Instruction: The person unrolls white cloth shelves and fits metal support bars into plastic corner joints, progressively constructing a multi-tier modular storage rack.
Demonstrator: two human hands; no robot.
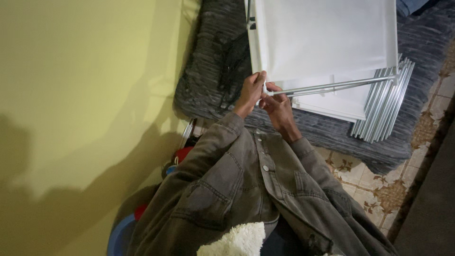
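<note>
Metal rod pinched at its near end by both hands, lying across the white fabric panel.

Left hand and right hand both close their fingertips tight around the rod's tip, right at the panel's corner. Looks like thin, light tubing, stiff but probably a bit slick, so I'd say gripping near the end like this works, though the far end could wobble. The panel looks soft and floppy. Under it sits a stack of more rods on a dark grey ribbed cushion, with a yellow wall beside.
</note>
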